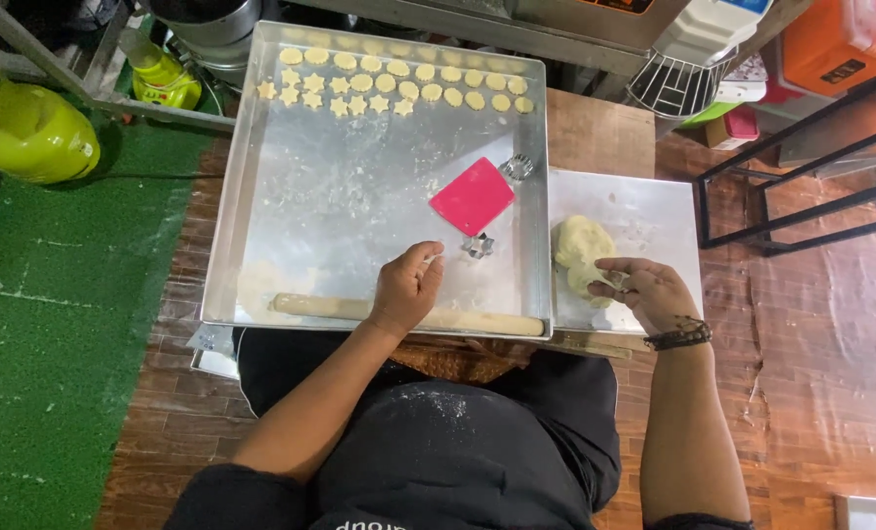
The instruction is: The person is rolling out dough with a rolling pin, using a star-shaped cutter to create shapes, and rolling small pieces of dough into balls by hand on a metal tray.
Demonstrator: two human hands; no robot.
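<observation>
Pinching at the dough lump [581, 251], the right hand [651, 291] has fingers closed on its near edge, on the small tray [654, 211]; soft, sticky stuff, best taken in small pulls. Left hand [408, 285] rests loosely curled, empty, near the big tray's [291, 196] front edge. Counted: two metal cutters [478, 245], one pink scraper [471, 195], one rolling pin [497, 321].

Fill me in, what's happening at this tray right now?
A person sits over a large floured metal tray. The right hand pinches at a lump of pale dough on a smaller tray beside it. The left hand rests curled in the big tray near a star-shaped cutter, just above a wooden rolling pin. A pink scraper and a round cutter lie nearby. Rows of cut star and round dough shapes line the far edge.
</observation>
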